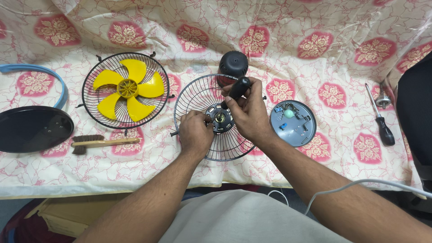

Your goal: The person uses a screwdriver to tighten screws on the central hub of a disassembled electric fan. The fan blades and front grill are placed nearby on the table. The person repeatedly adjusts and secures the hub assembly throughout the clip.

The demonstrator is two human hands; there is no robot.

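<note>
Head view: both hands met over the wire rear guard [211,120], which lay flat mid-table on the flowered cloth [342,49].
Right hand [248,113]: fingers wrapped tight round a black-handled screwdriver [236,90], tip angled down at the hub [221,120].
Left hand [195,131]: pinched narrow at the hub's left edge; what it held, I couldn't tell.
Motor housing [234,64]: black dome, just behind the guard.
Left side: yellow blade [128,88] sat in the front guard [101,117], brush [102,143] below it.
Right side: grey round cover [293,123]; farther off, a spare screwdriver [380,120].
</note>
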